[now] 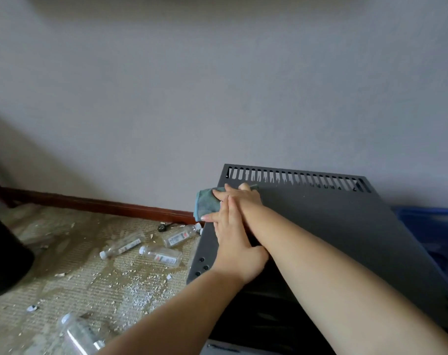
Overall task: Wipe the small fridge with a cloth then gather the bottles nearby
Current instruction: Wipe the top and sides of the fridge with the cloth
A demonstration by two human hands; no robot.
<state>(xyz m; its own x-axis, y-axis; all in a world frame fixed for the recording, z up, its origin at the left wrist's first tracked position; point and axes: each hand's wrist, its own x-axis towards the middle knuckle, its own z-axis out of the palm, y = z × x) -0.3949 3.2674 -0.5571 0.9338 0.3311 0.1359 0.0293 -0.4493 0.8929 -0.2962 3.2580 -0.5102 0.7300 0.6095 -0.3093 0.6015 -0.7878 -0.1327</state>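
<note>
Both hands press the cloth (204,204) onto the far left corner of the fridge (333,226), our left hand (230,239) and right hand (241,198) overlapping, fingers straight and together, for firmer wiping. Four bottles (161,256), seemingly empty, lie left of the fridge.

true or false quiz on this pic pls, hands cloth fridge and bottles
1. The right hand presses a teal cloth on the fridge top. True.
2. The bottles on the carpet stand upright. False: they lie on their sides.
3. A row of slots runs along the fridge top's back edge. True.
4. The left hand holds a bottle. False: its straight fingers reach the cloth.
</note>
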